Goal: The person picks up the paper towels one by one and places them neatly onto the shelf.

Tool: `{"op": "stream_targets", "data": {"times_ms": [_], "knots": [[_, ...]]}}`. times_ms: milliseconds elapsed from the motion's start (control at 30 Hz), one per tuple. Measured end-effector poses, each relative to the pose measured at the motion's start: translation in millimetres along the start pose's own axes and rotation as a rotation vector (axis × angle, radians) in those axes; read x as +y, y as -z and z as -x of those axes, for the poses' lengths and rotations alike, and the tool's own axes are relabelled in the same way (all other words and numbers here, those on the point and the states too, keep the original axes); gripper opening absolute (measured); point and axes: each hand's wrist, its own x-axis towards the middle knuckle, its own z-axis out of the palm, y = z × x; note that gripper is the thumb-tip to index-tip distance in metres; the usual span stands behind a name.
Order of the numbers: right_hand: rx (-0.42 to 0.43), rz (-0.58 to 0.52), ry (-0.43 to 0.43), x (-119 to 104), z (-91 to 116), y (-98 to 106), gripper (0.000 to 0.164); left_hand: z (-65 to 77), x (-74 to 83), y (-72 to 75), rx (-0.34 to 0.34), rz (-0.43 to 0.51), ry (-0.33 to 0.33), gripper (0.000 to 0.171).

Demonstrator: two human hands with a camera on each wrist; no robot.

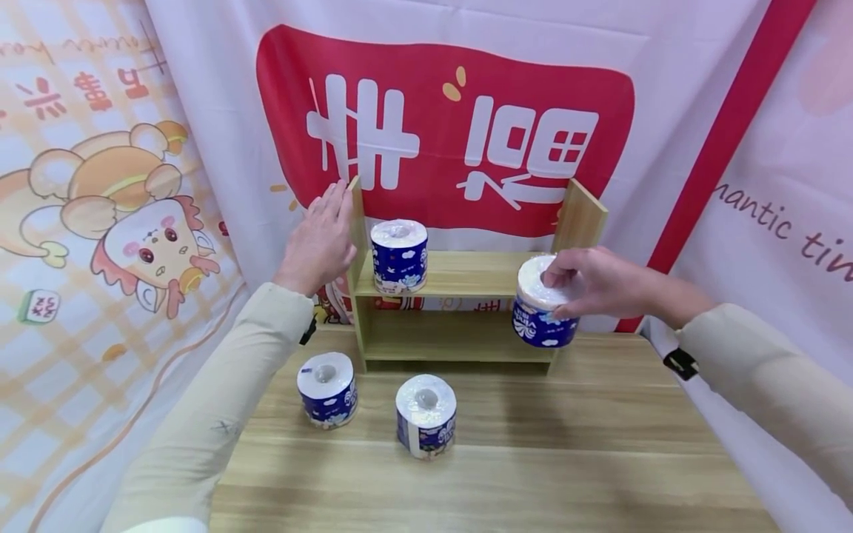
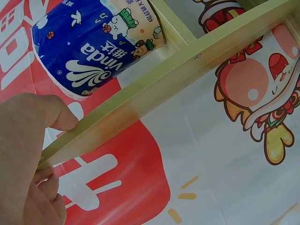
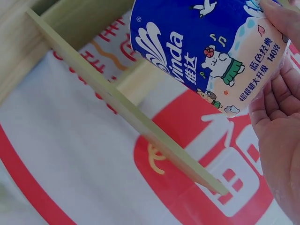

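Observation:
My right hand grips a toilet paper roll in a blue and white wrapper, holding it in front of the right end of a small wooden shelf. In the right wrist view, fingers and thumb lie around one end of this roll. My left hand pinches the top of the shelf's left side panel, thumb on the inner face and fingers on the outer. Just inside that panel, another toilet paper roll stands upright on the upper board.
Two more toilet paper rolls stand on the wooden table before the shelf, one roll at left and one roll near the middle. The shelf's right side panel rises behind the held roll. Printed cloth hangs behind and at both sides.

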Motion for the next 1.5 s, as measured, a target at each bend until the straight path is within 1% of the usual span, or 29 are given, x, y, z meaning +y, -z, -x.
{"op": "stream_targets", "data": {"times_ms": [167, 333, 733, 967, 1200, 1333, 1500], "knots": [[0.024, 0.025, 0.005, -8, -11, 12, 0.044, -0.2, -1.2, 1.3, -0.009, -0.005, 0.009, 0.089], [0.041, 0.029, -0.020, -12, -21, 20, 0.044, 2.0, -2.5, 1.6, -0.024, -0.015, 0.012, 0.088], [0.077, 0.028, -0.071, -11, -44, 28, 0.044, 4.7, -2.4, -0.2, -0.026, -0.020, 0.012, 0.086], [0.090, 0.015, -0.102, -3, -56, 32, 0.045, 5.4, -1.6, 0.5, -0.014, -0.007, 0.010, 0.087], [0.103, 0.006, -0.142, 6, -63, 35, 0.044, 0.9, -1.4, 0.6, -0.018, 0.001, -0.010, 0.084], [0.117, 0.015, -0.151, 11, -67, 33, 0.044, 0.2, -2.0, 0.7, -0.020, -0.004, -0.013, 0.083], [0.112, 0.004, -0.165, 19, -72, 25, 0.042, -0.6, -0.5, 0.8, -0.029, -0.013, -0.008, 0.085]]}}
